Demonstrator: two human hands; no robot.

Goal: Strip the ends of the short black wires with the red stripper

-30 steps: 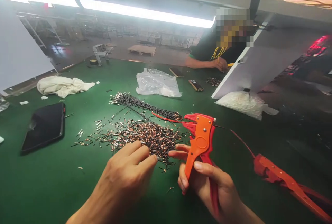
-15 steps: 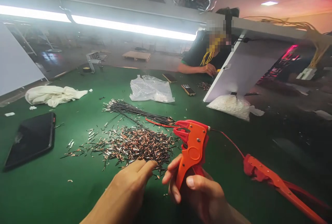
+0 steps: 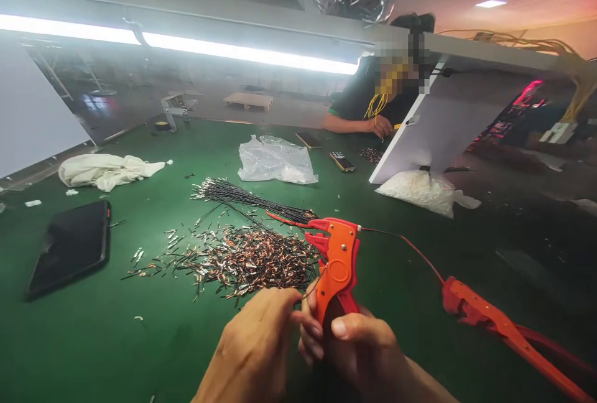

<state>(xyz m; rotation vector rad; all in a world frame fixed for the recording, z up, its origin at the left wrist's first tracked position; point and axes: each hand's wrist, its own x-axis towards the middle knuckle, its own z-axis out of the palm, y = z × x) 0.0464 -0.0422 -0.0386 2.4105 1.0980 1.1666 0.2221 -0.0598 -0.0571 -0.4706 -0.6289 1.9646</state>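
My right hand [image 3: 364, 344] is wrapped round the orange handles of a wire stripper [image 3: 339, 266], its red jaws pointing left. My left hand [image 3: 259, 334] is closed beside it, pinching a thin black wire [image 3: 311, 291] that curves up towards the jaws; most of the fingers are hidden behind the hand. Beyond my left hand lies a heap of short black offcuts with copper ends [image 3: 261, 260]. Past that heap, a bundle of long black wires [image 3: 256, 201] rests on the green table [image 3: 153, 353]. A red cord joins the stripper to a second wire stripper [image 3: 504, 322] at right.
A black phone [image 3: 69, 247] lies at left, near a white cloth [image 3: 107, 171]. A clear plastic bag [image 3: 277, 160], a keypad phone [image 3: 342, 162] and a filled white bag [image 3: 417, 193] sit farther back. A co-worker's hand [image 3: 380, 126] shows beside a slanted white panel [image 3: 448, 123].
My left hand has moved right and up, next to the stripper, with a black wire now showing at its fingertips. The stripper has shifted slightly left. The view has swung a little.
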